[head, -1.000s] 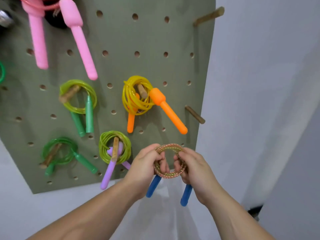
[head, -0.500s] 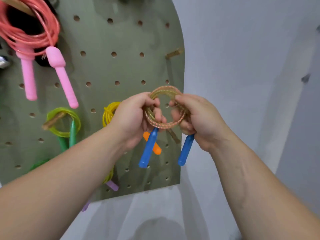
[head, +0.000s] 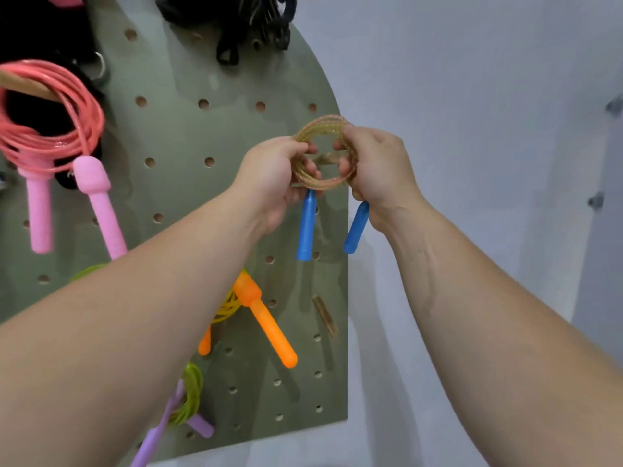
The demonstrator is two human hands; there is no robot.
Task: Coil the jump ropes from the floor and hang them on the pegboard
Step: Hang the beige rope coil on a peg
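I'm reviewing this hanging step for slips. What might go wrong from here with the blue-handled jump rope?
1. The left hand and right hand alone keep the coil bunched; letting go early could let its loops spring apart.
2. The wooden peg shows only through the coil's opening, so some loops might miss it and slide off.
3. The two blue handles dangle free; their weight may drag the coil off the peg.
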